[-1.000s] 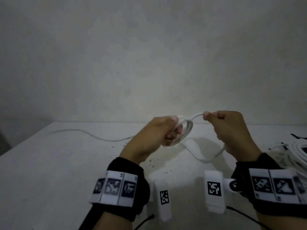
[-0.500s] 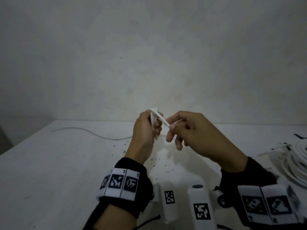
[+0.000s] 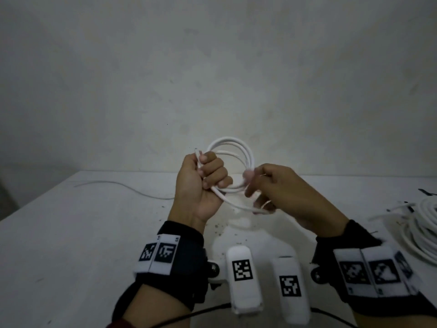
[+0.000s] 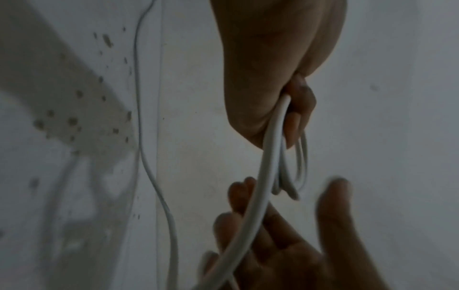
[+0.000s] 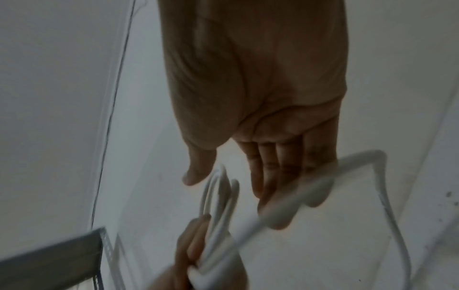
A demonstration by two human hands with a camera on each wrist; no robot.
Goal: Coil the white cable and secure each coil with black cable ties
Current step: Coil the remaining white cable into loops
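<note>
We see the white cable (image 3: 233, 159) wound into a few loose loops, held up in the air above the tabletop (image 3: 78, 235), in front of the wall. Our left hand (image 3: 201, 183) is clenched around one side of the loops, with a short free end poking up beside the thumb. Our right hand (image 3: 281, 188) is at the other side with its fingers mostly extended; the loose strand runs across them, and motion blur keeps us from telling whether they pinch it or only guide it.

We judge the coiling of this piece to be well under way but unfinished: a tail trails from the loops down past the right hand, and no black tie circles the coil. The tying is left to do.

Farther out, a bundle of white cable (image 3: 423, 230) lies at the right edge of the tabletop, with small dark pieces near it that may be ties, though we cannot be sure. A thin white strand (image 3: 123, 187) lies on the left part. The tabletop is pale, with dark specks below the hands, and a plain, dim wall (image 3: 212, 67) stands behind it.
</note>
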